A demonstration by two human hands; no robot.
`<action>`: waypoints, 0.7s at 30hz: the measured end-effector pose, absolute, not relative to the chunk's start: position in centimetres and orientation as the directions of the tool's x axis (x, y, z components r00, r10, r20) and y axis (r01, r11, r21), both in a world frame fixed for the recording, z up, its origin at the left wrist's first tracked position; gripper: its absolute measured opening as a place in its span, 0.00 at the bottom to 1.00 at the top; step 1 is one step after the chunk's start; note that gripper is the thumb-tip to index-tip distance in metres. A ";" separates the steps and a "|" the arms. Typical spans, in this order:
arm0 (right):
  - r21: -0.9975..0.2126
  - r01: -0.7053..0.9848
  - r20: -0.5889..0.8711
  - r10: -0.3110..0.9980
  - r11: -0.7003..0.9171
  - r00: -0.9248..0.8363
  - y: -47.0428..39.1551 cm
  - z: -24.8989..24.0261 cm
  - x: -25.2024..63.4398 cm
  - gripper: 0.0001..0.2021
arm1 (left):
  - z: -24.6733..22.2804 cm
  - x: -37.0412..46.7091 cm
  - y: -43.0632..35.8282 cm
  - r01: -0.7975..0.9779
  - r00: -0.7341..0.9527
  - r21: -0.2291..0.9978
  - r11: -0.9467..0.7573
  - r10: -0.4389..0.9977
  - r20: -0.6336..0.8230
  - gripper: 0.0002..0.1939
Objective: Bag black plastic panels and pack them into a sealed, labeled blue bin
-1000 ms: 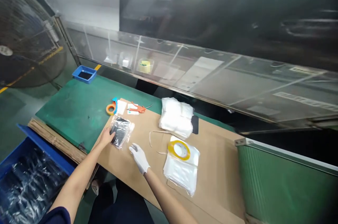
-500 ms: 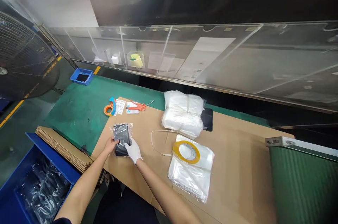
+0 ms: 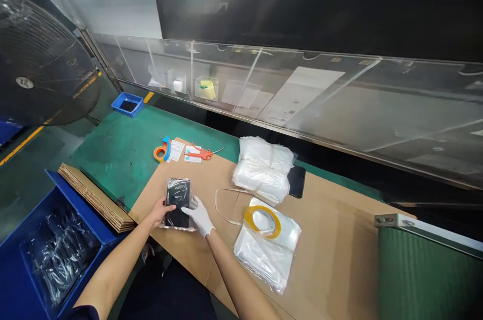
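A flat black rectangular item in a clear plastic bag (image 3: 178, 199) is between my two hands, above the cardboard sheet (image 3: 226, 244). My bare left hand (image 3: 160, 212) grips its left side, thumb across the front. On its right side, my white-gloved right hand (image 3: 199, 215) pinches the bag, with the thumb on the front and the other fingers partly hidden. To the right lies a stack of clear plastic bags (image 3: 264, 259) with a roll of yellow tape (image 3: 277, 222) on top. Behind it sits a tied bundle of bags (image 3: 260, 164).
A blue bin (image 3: 81, 227) with bagged dark items stands at lower left, beside stacked cardboard (image 3: 96, 199). A tape dispenser (image 3: 162, 151), an orange air gun (image 3: 202, 153) and a small blue tray (image 3: 128, 103) lie farther back. A green conveyor belt (image 3: 426, 269) borders the right.
The bagged black item now faces up more squarely, its bag flatter around it. My right hand has shifted slightly along its right side. The whole view has shifted slightly.
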State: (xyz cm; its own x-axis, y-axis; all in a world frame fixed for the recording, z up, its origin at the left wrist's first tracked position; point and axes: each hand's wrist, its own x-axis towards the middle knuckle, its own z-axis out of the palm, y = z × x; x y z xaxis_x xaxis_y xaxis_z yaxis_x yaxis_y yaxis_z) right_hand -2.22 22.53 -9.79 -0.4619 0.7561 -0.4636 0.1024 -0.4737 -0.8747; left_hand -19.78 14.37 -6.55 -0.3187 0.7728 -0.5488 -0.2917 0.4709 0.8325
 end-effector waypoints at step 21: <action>-0.934 0.356 -0.233 0.759 0.000 -0.609 20.8 -7.4 3.3 0.16 | 0.5 -19.8 10.4 0.361 -0.077 0.906 0.220 0.975 -0.206 0.24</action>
